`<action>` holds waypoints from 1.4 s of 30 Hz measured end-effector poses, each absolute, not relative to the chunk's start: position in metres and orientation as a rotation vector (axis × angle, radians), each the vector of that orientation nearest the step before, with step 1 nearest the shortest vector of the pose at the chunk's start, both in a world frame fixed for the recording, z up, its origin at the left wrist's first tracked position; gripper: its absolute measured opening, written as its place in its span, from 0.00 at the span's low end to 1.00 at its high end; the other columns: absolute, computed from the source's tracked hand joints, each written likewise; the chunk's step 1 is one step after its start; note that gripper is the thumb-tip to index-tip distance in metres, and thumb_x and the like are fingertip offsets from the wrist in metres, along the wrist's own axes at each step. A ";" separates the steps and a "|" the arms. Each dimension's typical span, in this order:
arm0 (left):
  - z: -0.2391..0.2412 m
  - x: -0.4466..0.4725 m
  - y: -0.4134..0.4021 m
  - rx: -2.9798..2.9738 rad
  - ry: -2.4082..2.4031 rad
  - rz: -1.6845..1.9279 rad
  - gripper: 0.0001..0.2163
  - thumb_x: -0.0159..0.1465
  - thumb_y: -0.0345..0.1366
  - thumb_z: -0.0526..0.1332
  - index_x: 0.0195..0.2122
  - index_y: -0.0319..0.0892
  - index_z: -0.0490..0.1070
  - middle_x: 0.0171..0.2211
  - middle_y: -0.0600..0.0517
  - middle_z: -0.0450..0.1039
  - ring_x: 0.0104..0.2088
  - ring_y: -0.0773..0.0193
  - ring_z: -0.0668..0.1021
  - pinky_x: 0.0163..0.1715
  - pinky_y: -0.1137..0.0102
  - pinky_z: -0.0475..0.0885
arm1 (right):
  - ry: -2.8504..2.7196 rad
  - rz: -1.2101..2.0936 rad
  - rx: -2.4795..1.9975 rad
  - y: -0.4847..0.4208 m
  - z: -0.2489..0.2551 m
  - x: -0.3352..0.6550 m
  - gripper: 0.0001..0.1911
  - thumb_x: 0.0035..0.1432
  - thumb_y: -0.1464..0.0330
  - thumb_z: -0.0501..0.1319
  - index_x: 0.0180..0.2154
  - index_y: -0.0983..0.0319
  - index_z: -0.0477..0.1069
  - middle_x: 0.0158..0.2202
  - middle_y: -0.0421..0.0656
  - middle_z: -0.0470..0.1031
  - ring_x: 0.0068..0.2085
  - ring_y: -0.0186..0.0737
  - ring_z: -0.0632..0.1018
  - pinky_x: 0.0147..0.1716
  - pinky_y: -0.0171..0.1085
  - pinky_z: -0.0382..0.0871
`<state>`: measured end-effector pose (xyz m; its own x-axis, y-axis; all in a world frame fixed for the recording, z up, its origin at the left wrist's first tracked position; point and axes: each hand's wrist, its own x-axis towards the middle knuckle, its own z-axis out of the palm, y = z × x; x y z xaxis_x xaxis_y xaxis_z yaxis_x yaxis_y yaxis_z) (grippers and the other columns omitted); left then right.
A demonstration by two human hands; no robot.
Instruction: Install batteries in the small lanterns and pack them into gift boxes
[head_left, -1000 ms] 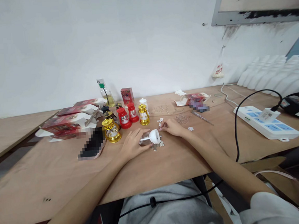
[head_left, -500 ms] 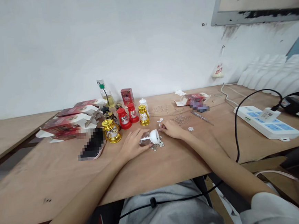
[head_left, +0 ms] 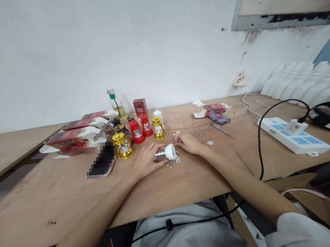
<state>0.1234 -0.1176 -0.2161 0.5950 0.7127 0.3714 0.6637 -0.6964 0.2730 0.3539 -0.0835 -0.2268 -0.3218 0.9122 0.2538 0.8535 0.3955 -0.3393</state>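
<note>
My left hand [head_left: 148, 159] is closed round a small white-ended lantern [head_left: 170, 152] with a clear body, which lies on its side with the white end towards the right. Just right of that end my right hand [head_left: 188, 142] has its thumb and fingertips pinched together. What they hold, if anything, is too small to make out. Several small silvery discs, like button cells [head_left: 177, 161], lie on the table by the white end. Small white pieces [head_left: 177, 133] lie beyond my right fingertips. Bent wire handles [head_left: 198, 132] are scattered behind the right hand.
Gold lanterns [head_left: 158, 127], red lanterns [head_left: 136, 132] and darker ones stand behind my left hand. Further left are a phone [head_left: 103, 160] and red boxes [head_left: 71, 138]. A screwdriver-like tool [head_left: 222, 130] and a white power strip [head_left: 294, 135] with a black cable lie at right.
Both hands stay almost where they were, the left still round the lantern. The right fingertips have shifted very slightly; the view has moved a little.
</note>
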 end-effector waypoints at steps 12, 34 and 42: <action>-0.217 0.123 -0.118 2.725 1.172 0.721 0.22 0.58 0.49 0.63 0.51 0.46 0.65 0.48 0.47 0.73 0.45 0.53 0.76 0.43 0.60 0.69 | -2.301 0.091 -1.435 -0.086 -0.227 0.353 0.05 0.62 0.69 0.61 0.39 0.64 0.73 0.43 0.48 0.74 0.48 0.45 0.72 0.47 0.39 0.64; -0.216 0.113 -0.115 2.483 1.243 1.381 0.21 0.58 0.44 0.65 0.50 0.42 0.64 0.46 0.46 0.73 0.45 0.55 0.76 0.45 0.62 0.71 | -2.566 -0.153 -1.174 -0.217 -0.255 0.385 0.32 0.68 0.59 0.48 0.68 0.63 0.43 0.65 0.50 0.55 0.66 0.46 0.56 0.64 0.47 0.60; -0.218 0.116 -0.115 2.441 1.212 1.495 0.21 0.57 0.43 0.66 0.49 0.41 0.66 0.44 0.46 0.74 0.43 0.56 0.77 0.43 0.62 0.72 | -2.598 -0.316 -0.550 -0.266 -0.256 0.397 0.28 0.68 0.77 0.44 0.67 0.68 0.42 0.56 0.49 0.70 0.62 0.40 0.65 0.61 0.40 0.65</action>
